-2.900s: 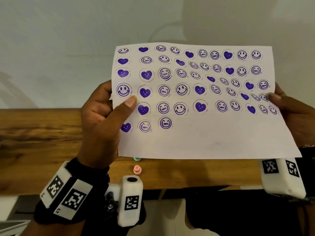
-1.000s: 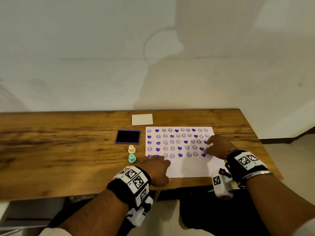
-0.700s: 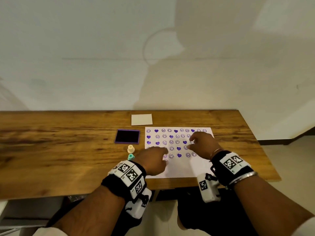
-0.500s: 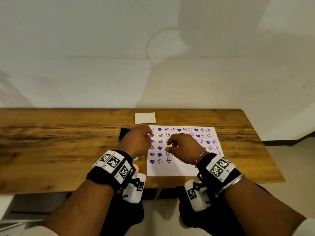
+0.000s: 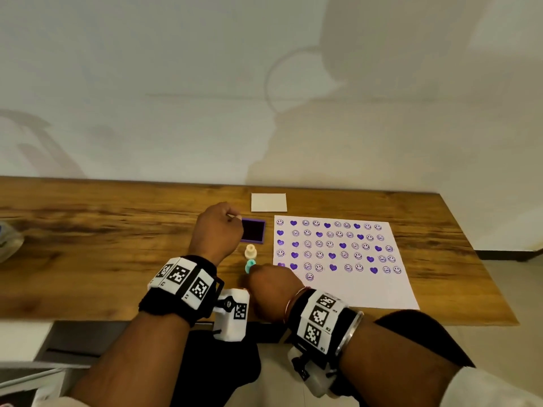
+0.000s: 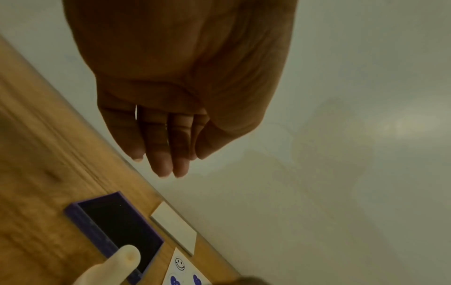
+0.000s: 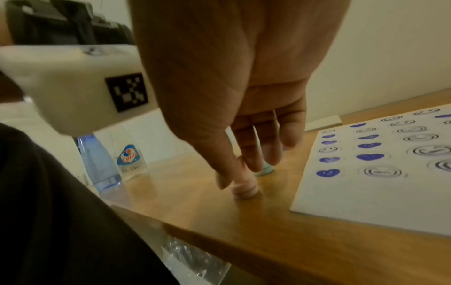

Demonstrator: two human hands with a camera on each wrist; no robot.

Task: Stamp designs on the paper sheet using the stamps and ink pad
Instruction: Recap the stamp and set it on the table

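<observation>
The paper sheet (image 5: pixel 352 289) lies flat on the wooden table (image 5: pixel 102 259), its upper part covered with rows of purple smileys and hearts. Left of it sit the purple ink pad (image 5: pixel 254 232), a cream stamp (image 5: pixel 250 251) and a teal stamp (image 5: pixel 250 265) in a line. My right hand (image 5: pixel 258 277) reaches down at the sheet's near left corner. In the right wrist view its thumb and fingers (image 7: pixel 251 164) pinch a pink stamp (image 7: pixel 245 188) that stands on the table. My left hand (image 5: pixel 226 227) hovers over the ink pad's left edge, fingers (image 6: pixel 168 165) straight and together, holding nothing.
A small white card (image 5: pixel 269 202) lies behind the ink pad. Two clear bottles (image 7: pixel 102 165) stand far left on the table. Crinkled plastic (image 7: pixel 195 258) hangs below the table's near edge. The wall runs close behind the table.
The sheet, earlier held up in both hands, now lies on the table. Both hands slid left off it, the left to the ink pad, the right down onto the pink stamp.
</observation>
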